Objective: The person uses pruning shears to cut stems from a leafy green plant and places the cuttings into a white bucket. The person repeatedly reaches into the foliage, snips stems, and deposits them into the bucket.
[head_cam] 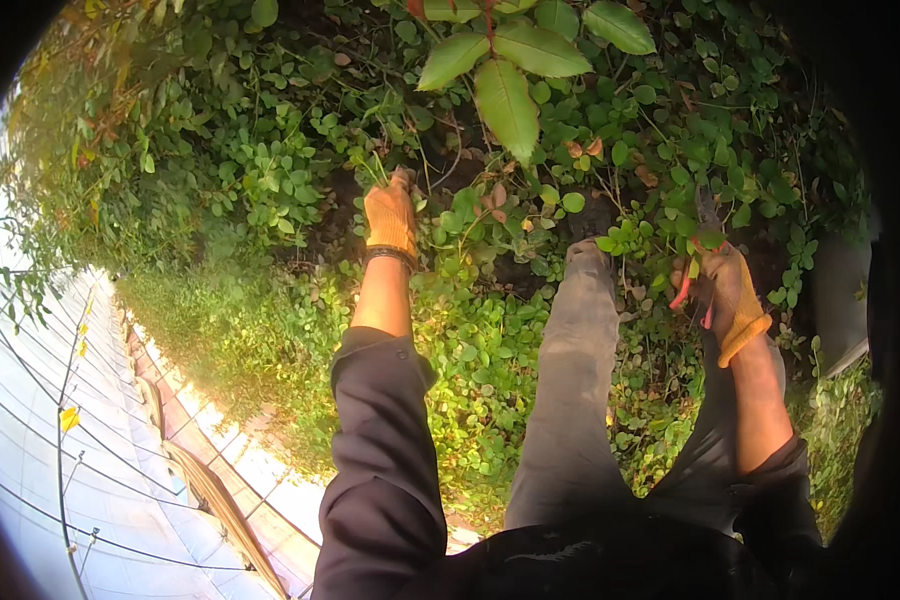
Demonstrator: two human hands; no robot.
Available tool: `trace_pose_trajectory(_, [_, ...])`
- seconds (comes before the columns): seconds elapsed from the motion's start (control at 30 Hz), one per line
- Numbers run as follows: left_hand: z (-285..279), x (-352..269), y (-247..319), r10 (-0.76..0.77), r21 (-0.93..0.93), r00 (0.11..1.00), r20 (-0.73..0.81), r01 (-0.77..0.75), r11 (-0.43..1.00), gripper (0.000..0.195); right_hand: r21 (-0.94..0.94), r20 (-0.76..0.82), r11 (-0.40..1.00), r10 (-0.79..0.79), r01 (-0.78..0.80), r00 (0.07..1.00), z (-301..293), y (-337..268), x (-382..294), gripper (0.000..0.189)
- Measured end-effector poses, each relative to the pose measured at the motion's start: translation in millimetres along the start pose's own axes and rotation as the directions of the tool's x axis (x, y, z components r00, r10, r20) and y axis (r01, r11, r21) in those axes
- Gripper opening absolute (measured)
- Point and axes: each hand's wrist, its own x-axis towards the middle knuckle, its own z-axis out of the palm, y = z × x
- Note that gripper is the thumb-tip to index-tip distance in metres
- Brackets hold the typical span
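Observation:
Both hands wear orange knit gloves with darker palms. My left hand (pixel 391 210) is closed around thin green stems (pixel 376 169) among the rose bushes, a dark bracelet on its wrist. At the right, my right hand (pixel 724 289) grips pruning shears with red handles (pixel 684 289); their dark blades (pixel 708 206) point away from me into the foliage. Whether the blades are apart cannot be told. A large serrated rose leaf (pixel 507 105) on a reddish stem hangs close to the camera, above and between the hands.
Dense leafy plants (pixel 270 165) surround my legs, with bare twigs and dry brown leaves (pixel 495 202) between them. My trouser leg (pixel 577 375) stands in the growth. Greenhouse film on a wire frame (pixel 120 465) lies to the left, with yellow tags (pixel 69 419).

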Motion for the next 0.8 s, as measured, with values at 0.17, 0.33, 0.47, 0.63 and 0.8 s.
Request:
trace_pose_trajectory(0.17, [25.7, -158.9, -7.2, -0.166, -0.147, 0.986, -0.016, 0.162, 0.976, 0.047, -0.099, -0.046, 0.988, -0.12, 0.115, 0.992, -8.9, 8.0, -20.6, 0.036])
trace_pose_trajectory(0.33, [8.6, -330.6, -1.2, -0.388, -0.309, 0.892, 0.232, 0.446, 0.84, 0.045, -0.324, -0.246, 0.845, -0.51, 0.426, 0.824, -109.4, -24.8, -53.3, 0.037])
trace_pose_trajectory(0.47, [-3.5, -414.7, 3.3, -0.454, 0.08, 0.871, 0.189, 0.447, 0.891, 0.06, -0.588, -0.585, 0.796, -0.542, 0.146, 0.603, -258.6, -66.0, -91.9, 0.022])
trace_pose_trajectory(0.63, [-41.3, -432.1, 64.0, -0.447, -0.286, 0.886, 0.124, 0.464, 0.838, 0.061, -0.635, -0.691, 0.768, -0.614, 0.085, 0.382, -421.0, -66.8, -128.6, 0.024])
trace_pose_trajectory(0.8, [-119.6, -404.3, 219.5, -0.226, -0.699, 0.974, -0.018, 0.149, 0.699, 0.056, -0.444, -0.755, 0.893, -0.416, 0.073, 0.506, -474.1, -27.5, -155.9, 0.026])
